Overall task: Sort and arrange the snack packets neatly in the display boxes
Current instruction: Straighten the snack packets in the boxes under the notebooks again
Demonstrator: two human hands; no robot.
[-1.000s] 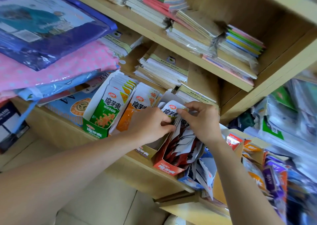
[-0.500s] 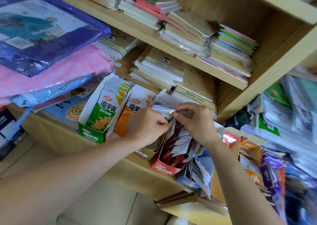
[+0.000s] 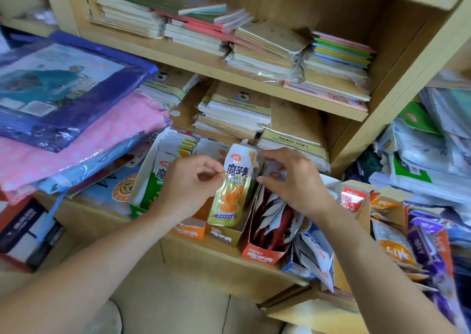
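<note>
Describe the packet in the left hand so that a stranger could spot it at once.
On the lower wooden shelf stands a row of open display boxes. The left hand pinches a gold packet held upright over the gold box, between the orange box and the red box. It alone has a gold lower half with an orange picture.

The left hand (image 3: 188, 182) and the right hand (image 3: 295, 180) are bare. Both arms are bare too, right down to the picture's edge.
</note>
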